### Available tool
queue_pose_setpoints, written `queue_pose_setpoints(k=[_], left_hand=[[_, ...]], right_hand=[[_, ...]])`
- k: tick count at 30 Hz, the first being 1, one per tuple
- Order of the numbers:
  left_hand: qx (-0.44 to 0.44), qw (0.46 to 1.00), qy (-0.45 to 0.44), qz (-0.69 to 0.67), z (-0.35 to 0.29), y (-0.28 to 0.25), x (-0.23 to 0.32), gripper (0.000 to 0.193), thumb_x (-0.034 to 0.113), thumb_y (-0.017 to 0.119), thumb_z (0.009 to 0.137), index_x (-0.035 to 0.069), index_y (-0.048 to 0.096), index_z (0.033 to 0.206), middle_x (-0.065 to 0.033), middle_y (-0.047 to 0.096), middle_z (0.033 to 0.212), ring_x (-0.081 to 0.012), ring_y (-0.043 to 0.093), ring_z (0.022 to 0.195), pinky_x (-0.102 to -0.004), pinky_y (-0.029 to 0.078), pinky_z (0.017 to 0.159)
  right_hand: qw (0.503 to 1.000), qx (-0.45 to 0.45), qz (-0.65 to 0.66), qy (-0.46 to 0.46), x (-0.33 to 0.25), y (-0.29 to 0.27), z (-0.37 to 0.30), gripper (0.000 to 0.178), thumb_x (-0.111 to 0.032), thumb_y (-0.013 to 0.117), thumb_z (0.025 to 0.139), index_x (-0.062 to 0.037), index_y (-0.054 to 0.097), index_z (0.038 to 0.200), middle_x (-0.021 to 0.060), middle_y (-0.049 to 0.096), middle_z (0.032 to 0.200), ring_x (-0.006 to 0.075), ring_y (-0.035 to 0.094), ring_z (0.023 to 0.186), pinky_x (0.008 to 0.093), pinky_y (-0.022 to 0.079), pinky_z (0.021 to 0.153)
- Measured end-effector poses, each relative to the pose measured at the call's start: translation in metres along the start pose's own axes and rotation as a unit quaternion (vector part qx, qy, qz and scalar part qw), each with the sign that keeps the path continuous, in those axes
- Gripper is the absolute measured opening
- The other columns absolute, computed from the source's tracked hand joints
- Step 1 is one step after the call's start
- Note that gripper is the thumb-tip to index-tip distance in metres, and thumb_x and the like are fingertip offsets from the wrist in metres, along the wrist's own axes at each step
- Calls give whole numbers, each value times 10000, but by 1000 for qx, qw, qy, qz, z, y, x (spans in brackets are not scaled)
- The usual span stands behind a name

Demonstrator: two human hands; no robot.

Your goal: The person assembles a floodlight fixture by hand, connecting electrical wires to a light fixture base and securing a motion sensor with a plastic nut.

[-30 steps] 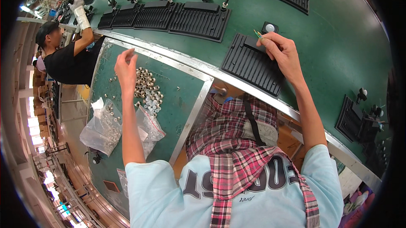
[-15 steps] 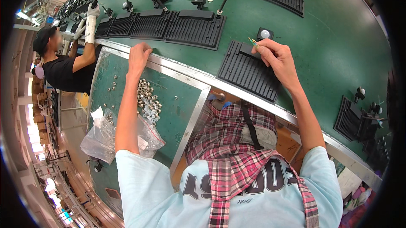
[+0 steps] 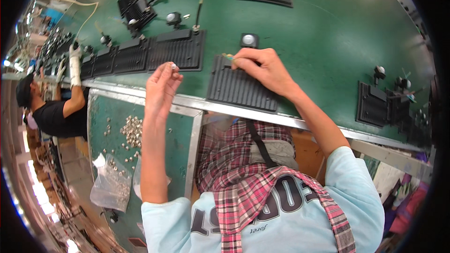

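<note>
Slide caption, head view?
Left hand pinches a small whitish part; right hand holds thin multicoloured wires by a ribbed black panel.

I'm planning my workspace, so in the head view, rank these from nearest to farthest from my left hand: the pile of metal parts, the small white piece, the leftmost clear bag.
1. Small white piece: at the left hand's fingertips.
2. Pile of metal parts: below the hand, to its left.
3. Leftmost clear bag: farther down and left.
</note>
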State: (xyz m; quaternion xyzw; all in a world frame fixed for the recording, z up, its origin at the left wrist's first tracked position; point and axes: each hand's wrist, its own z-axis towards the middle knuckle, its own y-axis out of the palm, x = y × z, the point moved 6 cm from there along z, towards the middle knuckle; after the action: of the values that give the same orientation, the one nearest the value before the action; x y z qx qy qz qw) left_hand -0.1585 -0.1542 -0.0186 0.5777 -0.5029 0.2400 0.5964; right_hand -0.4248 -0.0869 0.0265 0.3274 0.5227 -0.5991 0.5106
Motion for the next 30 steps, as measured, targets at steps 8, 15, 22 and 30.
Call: queue_pose_setpoints(k=[8, 15, 22, 30], left_hand=[[-15, 992, -50, -117, -6, 91, -49, 324, 131, 643, 962, -55, 586, 1222, -67, 659, 974, -133, 639, 888, -293, 552, 894], [-67, 991, -31, -115, -7, 97, -55, 327, 123, 641, 963, -80, 581, 1211, -88, 668, 963, -146, 654, 904, -284, 549, 907], [-66, 998, 6, -12, -10, 101, -51, 273, 110, 643, 959, -47, 591, 1176, -109, 669, 1019, -160, 655, 932, -311, 542, 920], [-38, 999, 19, -32, -8, 109, -53, 288, 114, 628, 968, -59, 598, 1196, -96, 668, 1014, -139, 649, 929, -306, 545, 915]], right_hand=[[999, -23, 6, -48, 1, 8, -1, 180, -171, 587, 935, -14, 675, 924, 67, 627, 706, 159, 562, 613, 301, 436, 601], [998, -17, -24, -52, 5, 9, -3, 196, -228, 606, 908, -60, 706, 889, 105, 616, 638, 226, 531, 520, 351, 407, 540], [997, -43, -57, -37, 3, 9, -2, 180, -160, 607, 929, 4, 681, 943, 119, 671, 738, 223, 629, 633, 322, 479, 614], [995, 12, -31, -91, -3, 8, -3, 187, -183, 602, 923, -9, 669, 917, 161, 625, 680, 320, 581, 578, 394, 456, 578]])
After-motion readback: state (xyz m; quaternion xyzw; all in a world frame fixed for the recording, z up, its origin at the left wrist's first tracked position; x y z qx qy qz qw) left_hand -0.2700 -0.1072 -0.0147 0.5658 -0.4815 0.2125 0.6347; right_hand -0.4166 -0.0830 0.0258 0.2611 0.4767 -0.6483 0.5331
